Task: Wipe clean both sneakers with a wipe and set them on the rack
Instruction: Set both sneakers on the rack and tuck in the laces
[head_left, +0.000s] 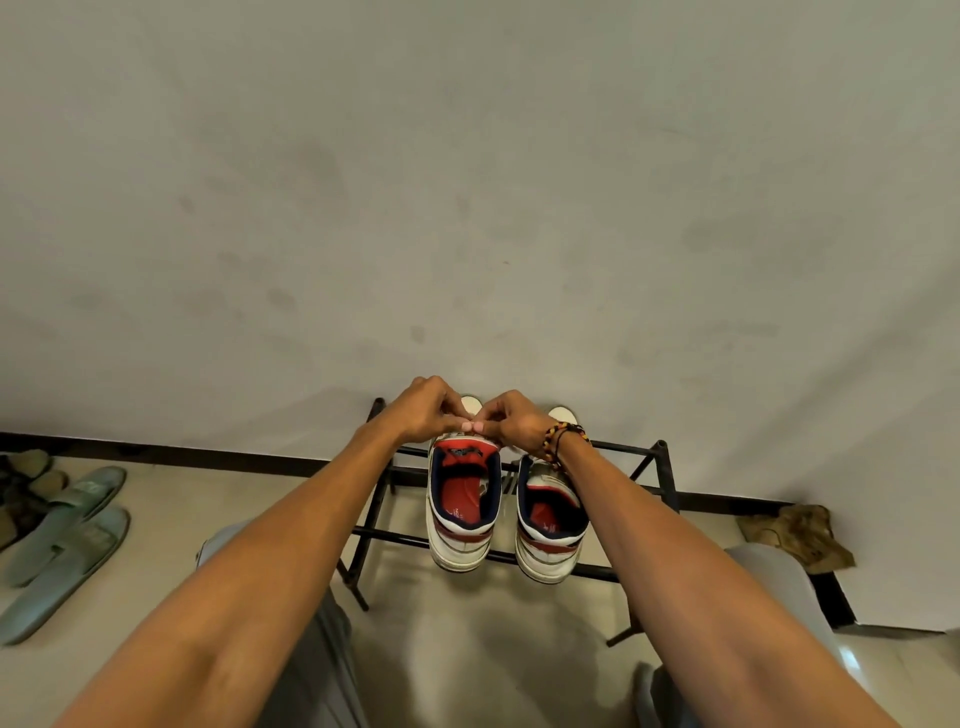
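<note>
Two white sneakers with red and navy lining stand side by side on a black metal rack (647, 470), heels toward me and toes at the wall. Over the left sneaker (462, 512), my left hand (423, 410) and my right hand (511, 421) meet above its tongue. Both have curled fingers that pinch something small and white there, apparently the laces. The right sneaker (550, 530) lies under my right wrist, which wears a beaded bracelet. No wipe is in view.
A pair of grey-green slides (67, 540) and darker footwear (23, 486) lie on the floor at left. A crumpled brown cloth (800, 535) sits by the baseboard at right. My knees in grey trousers flank the rack.
</note>
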